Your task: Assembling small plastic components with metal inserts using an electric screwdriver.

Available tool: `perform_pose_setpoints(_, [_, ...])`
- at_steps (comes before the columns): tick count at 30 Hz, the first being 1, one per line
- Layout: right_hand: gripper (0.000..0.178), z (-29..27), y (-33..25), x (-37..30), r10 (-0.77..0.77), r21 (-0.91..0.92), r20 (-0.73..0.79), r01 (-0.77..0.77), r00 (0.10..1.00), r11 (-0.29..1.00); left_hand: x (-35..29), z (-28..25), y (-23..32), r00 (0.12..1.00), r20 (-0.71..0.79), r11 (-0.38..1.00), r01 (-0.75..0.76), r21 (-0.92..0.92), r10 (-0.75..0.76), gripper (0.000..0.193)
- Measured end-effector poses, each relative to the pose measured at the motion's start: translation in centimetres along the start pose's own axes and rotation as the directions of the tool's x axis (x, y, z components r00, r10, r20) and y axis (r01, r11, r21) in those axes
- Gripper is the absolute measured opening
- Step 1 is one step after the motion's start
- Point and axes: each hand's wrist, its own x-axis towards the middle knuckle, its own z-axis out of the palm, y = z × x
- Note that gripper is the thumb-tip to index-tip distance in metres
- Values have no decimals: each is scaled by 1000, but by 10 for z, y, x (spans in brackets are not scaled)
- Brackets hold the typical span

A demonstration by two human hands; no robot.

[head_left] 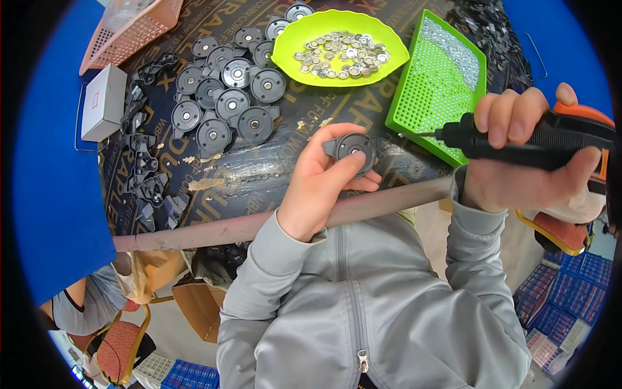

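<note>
My left hand (311, 188) holds a round dark grey plastic part (355, 153) with a side tab, just above the table's near edge. The thumb presses on its face near a small metal centre. On the right, my right hand (495, 181) is wrapped round a black and orange electric screwdriver (528, 139). Its bit points left, over the near end of a green perforated tray (405, 72), apart from the grey part. Silvery screws (457, 48) lie heaped at the tray's far end, and others stand in its holes.
A yellow-green bowl (285, 55) holds small metal discs. Several round grey parts (232, 104) are piled left of it. Black brackets (144, 159), a white box (103, 104) and a pink basket (136, 32) line the left side. Black pieces (483, 29) lie far right. Another person's sleeve (87, 311) shows lower left.
</note>
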Motion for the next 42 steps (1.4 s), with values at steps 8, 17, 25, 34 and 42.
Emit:
perform_pose_setpoints(8, [57,23,13,-5,53,-85,22,-51,998,995,-2,-4,1,1000,23,999,20,-29,-20,33])
perform_pose_setpoints(17, [60,46,9,-11,110,-375,-111,-145,988,916,-2,-4,1,1000,20,1000,18,-23,-17,34])
perform_pose_setpoints(25, [64,39,8,-12,135,-254,-14,-134,991,958,-3,-4,1,1000,23,999,16,-29,-15,33])
perform_pose_setpoints(34, [70,30,14,-9,89,27,155,-94,984,995,-3,-3,-1,1000,22,999,-10,35,9,31])
perform_pose_setpoints(42, [65,30,18,-9,-17,-49,266,32,964,998,-3,-3,-1,1000,23,1000,-13,8,12,32])
